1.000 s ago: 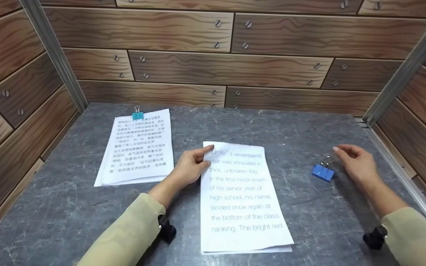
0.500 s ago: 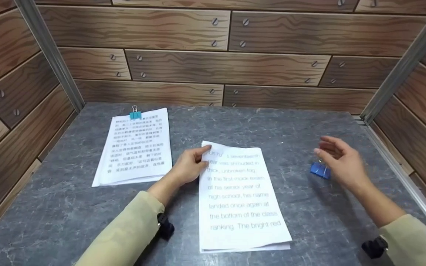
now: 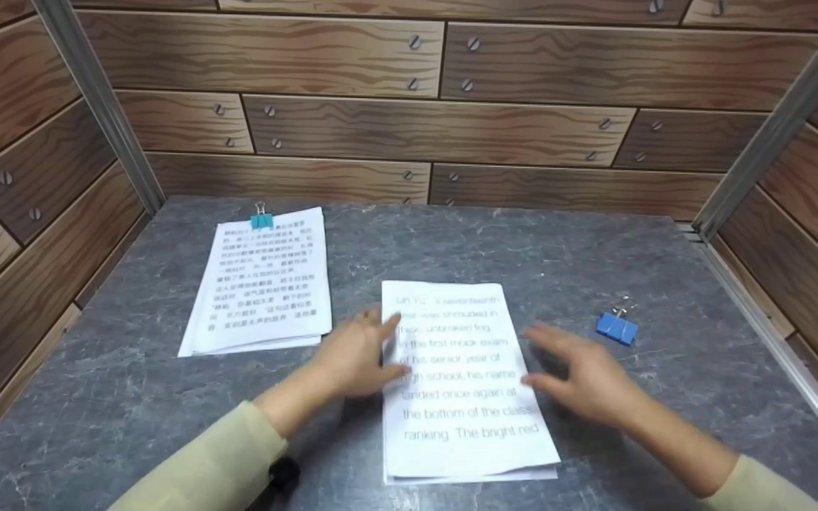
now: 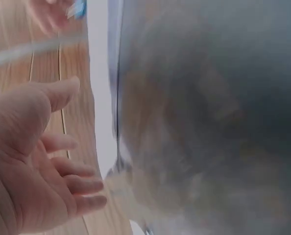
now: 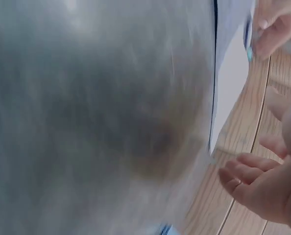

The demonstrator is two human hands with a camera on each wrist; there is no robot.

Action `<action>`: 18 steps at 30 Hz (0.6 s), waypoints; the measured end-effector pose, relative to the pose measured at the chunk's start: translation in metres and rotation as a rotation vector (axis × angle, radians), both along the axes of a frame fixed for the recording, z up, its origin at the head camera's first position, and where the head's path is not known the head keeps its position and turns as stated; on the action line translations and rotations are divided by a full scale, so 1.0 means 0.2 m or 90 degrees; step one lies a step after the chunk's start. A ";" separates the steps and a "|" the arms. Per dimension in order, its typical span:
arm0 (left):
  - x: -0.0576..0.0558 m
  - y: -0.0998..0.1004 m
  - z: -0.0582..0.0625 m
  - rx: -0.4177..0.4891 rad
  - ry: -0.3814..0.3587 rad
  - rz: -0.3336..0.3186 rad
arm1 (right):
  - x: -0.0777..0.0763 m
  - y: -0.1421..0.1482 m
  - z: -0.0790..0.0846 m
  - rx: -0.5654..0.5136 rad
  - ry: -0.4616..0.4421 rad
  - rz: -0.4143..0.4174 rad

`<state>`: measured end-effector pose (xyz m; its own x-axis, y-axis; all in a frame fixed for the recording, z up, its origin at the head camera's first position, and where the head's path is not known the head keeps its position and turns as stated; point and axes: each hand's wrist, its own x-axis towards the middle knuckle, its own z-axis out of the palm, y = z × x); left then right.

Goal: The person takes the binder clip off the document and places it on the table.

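A stack of white paper with English text (image 3: 451, 383) lies at the middle of the table. Along its left side is my left hand (image 3: 356, 358), fingers spread, thumb and index fingertip overlapping the sheet edge. My right hand (image 3: 590, 372) faces it from the right, fingers extended, tips at the paper's right edge. Neither palm holds anything in the wrist views, where the left hand (image 4: 42, 166) and right hand (image 5: 263, 181) show loosely opened fingers. Beyond the right hand, a blue binder clip (image 3: 617, 329) rests on the table with its wire handles pointing away.
At the back left lies a second stack, with Chinese text (image 3: 263, 284), and a teal binder clip (image 3: 261, 221) grips its top edge. Wood-patterned walls (image 3: 352, 124) enclose the grey table (image 3: 118, 397) at the back and sides.
My left hand has let go of the stack's upper left corner and moved down its left edge. My right hand has left the blue binder clip and come left to the paper.
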<state>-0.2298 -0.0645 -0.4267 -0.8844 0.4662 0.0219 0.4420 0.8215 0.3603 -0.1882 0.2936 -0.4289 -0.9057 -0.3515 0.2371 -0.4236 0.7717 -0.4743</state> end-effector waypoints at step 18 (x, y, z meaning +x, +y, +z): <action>0.36 -0.01 -0.08 -0.164 -0.031 -0.120 | 0.22 -0.11 -0.07 0.153 -0.181 0.113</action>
